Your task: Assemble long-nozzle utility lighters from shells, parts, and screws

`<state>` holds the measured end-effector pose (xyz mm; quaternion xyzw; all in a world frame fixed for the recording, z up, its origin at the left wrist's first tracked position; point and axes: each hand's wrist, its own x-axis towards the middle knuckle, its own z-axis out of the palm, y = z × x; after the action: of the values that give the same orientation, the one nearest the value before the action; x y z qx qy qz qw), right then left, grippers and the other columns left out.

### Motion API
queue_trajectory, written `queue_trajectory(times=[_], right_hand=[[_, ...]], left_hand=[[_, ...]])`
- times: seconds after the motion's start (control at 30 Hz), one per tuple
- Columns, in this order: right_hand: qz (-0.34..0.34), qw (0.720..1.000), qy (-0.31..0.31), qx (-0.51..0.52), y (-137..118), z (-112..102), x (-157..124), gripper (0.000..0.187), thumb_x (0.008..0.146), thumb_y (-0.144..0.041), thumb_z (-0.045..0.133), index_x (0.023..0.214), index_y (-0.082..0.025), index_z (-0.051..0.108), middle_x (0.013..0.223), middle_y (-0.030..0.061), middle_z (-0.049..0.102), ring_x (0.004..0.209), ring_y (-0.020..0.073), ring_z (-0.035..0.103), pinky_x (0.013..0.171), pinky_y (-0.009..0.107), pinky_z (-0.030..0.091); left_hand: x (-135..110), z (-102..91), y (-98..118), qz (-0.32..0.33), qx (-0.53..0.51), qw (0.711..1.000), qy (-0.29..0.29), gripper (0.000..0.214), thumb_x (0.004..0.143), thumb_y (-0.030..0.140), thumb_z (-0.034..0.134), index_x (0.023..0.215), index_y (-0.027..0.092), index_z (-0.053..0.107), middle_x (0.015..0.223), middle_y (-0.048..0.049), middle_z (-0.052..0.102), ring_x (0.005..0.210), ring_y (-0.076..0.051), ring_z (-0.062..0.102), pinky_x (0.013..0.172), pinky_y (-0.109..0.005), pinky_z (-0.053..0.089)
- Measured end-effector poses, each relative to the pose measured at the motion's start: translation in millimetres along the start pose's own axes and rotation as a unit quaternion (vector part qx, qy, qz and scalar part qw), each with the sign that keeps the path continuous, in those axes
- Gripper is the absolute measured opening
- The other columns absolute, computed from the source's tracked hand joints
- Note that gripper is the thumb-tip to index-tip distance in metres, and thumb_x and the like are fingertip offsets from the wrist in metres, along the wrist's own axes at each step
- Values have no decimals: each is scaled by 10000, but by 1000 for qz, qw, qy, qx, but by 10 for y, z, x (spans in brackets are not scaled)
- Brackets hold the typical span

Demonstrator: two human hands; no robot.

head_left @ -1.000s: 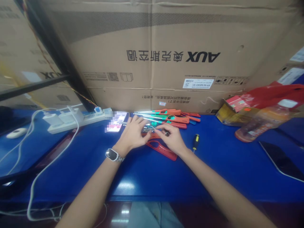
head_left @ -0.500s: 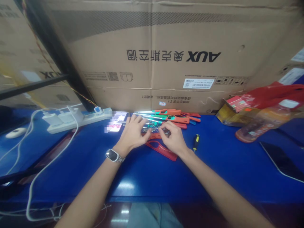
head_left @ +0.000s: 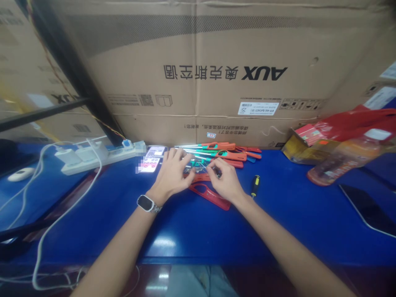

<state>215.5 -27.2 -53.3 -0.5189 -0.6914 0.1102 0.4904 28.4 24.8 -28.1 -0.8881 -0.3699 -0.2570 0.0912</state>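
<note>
1. Left hand [head_left: 173, 171]: palm down, fingers bent forward, thumb held apart toward the right; whatever lies under its fingers is hidden, so I cannot tell whether it grips anything.
2. Right hand [head_left: 227, 179]: thumb and forefinger are drawn together at a thin, pale piece, but it is too small to tell whether they pinch it.
3. Small parts [head_left: 199, 164] lie in the narrow gap between the hands, left of the right fingertips and just beside them; the left thumb is a little farther off.
4. An orange casing [head_left: 201, 177] lies just nearer the wearer than these parts, its long axis roughly left to right, partly covered by the hands.
5. A red casing [head_left: 213, 198] rests on the blue surface [head_left: 198, 231], slanting from its looped left end toward the wearer at its right; the right hand is nearer.
6. Beyond the hands, orange lighters [head_left: 232, 155] are heaped, metal rods pointing left.
7. A screwdriver [head_left: 255, 185] lies right of the right hand, apart from it.
</note>
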Motion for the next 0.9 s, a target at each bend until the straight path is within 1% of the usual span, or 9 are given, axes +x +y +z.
queue_trajectory(times=[0.13, 0.33, 0.47, 0.63, 0.77, 0.9], right_hand=[[-20, 999, -21, -23, -4, -11, -2, 154, 913, -202, 526, 767, -198, 572, 775, 12, 558, 649, 139, 525, 642, 272, 422], [-38, 993, -42, -99, -32, -103, 6, 139, 928, -217, 543, 856, -200, 660, 933, 42, 636, 766, 159, 601, 683, 282, 447], [-69, 986, -44, -144, -26, -166, 14, 154, 937, -249, 557, 933, -221, 708, 994, 53, 646, 799, 165, 620, 645, 278, 452], [-87, 981, -39, -171, -19, -171, 12, 158, 929, -244, 572, 941, -220, 727, 993, 59, 633, 796, 162, 621, 603, 273, 445], [-84, 981, -35, -171, -38, -130, -6, 153, 917, -223, 571, 912, -219, 725, 998, 61, 638, 795, 164, 616, 606, 274, 448], [-86, 982, -37, -166, -57, -99, -22, 165, 921, -232, 564, 900, -215, 727, 976, 61, 631, 775, 160, 610, 599, 272, 444]], left_hand=[[-4, -10, -7, 7, 3, 1000, -1, 276, 892, 355, 479, 1072, 202, 622, 1029, -107, 551, 962, -306, 453, 848, -473, 380], [1, -9, -39, 33, 9, 999, 1, 253, 872, 337, 494, 1043, 210, 630, 1015, -101, 561, 959, -304, 459, 860, -480, 374], [7, -7, -58, 40, 13, 999, -6, 228, 860, 321, 501, 1012, 218, 637, 993, -92, 571, 943, -298, 459, 845, -474, 375], [7, -2, -43, 42, 7, 999, -4, 230, 856, 309, 498, 996, 221, 657, 976, -90, 566, 929, -291, 459, 841, -477, 372], [0, 11, -17, 33, 12, 999, 4, 273, 847, 386, 526, 1012, 217, 664, 978, -101, 555, 935, -304, 456, 838, -488, 375], [-2, 5, 3, 26, 34, 999, 13, 368, 873, 493, 512, 1043, 204, 663, 1004, -118, 545, 942, -311, 455, 847, -496, 377]])
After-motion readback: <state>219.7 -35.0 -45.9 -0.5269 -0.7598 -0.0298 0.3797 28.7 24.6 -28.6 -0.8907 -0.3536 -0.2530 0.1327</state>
